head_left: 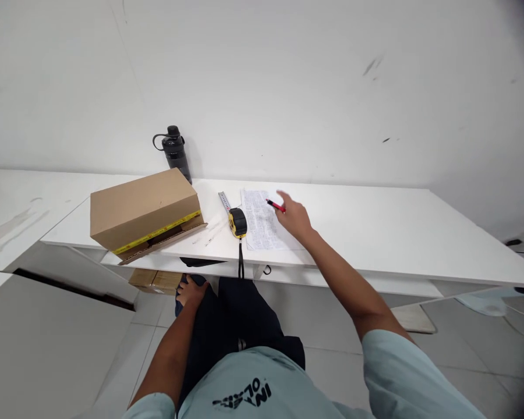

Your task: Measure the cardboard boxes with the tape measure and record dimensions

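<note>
My right hand (294,217) is closed around a red pen (277,206) with a dark tip, held just above the desk. The tip points left, over a sheet of paper (262,224) covered in handwriting, and the hand hides part of the sheet's right side. Left of the paper lies a yellow and black tape measure (237,223), its blade partly pulled out toward the wall and its strap hanging over the desk edge. My left hand (192,292) lies on my left thigh below the desk, fingers spread, holding nothing.
An opened cardboard box (144,201) lies on its side at the left, flap toward me. Behind it a dark water bottle (175,152) stands by the wall. The white desk (375,227) stretches right. Brown cartons (155,280) sit under the desk.
</note>
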`<state>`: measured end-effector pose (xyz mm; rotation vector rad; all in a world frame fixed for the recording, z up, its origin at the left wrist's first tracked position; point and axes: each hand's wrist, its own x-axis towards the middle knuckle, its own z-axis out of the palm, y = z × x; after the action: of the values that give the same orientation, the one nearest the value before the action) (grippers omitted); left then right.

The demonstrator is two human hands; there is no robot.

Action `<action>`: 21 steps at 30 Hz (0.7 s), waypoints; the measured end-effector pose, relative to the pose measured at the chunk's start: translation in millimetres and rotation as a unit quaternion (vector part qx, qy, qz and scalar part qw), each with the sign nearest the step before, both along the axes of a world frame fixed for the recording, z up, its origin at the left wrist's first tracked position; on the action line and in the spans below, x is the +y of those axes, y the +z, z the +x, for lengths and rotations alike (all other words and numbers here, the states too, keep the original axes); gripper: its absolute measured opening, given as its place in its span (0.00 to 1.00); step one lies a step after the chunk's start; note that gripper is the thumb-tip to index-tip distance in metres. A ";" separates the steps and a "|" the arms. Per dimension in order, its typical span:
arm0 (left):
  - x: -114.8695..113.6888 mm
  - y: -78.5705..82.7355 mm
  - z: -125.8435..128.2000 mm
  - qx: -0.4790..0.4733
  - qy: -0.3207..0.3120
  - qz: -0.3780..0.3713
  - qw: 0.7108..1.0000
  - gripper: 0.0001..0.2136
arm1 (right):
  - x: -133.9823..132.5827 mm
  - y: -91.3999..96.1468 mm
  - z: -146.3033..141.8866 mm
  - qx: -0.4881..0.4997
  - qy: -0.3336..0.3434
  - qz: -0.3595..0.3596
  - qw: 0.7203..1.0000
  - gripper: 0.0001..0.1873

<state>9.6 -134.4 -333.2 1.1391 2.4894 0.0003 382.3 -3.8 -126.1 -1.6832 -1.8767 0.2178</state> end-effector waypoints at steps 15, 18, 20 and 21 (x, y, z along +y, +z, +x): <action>0.7 6.2 -5.5 -0.002 -0.002 -0.005 1.000 0.44 | 46.3 -48.1 5.4 0.352 -0.057 -0.028 0.934 0.35; 4.1 5.5 0.9 0.004 -0.010 -0.011 1.000 0.44 | 48.7 -46.6 6.0 0.344 -0.083 -0.030 0.935 0.30; 4.8 4.9 3.5 0.007 -0.011 -0.014 1.000 0.44 | 49.1 -44.9 6.2 0.338 -0.078 -0.037 0.937 0.28; 4.8 4.8 4.1 0.008 -0.012 -0.014 1.000 0.44 | 49.0 -44.4 6.2 0.335 -0.073 -0.040 0.939 0.28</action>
<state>13.7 -129.6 -328.3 1.1612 2.4816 -0.0500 388.4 45.2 -170.5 -1.5276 -1.2422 0.7167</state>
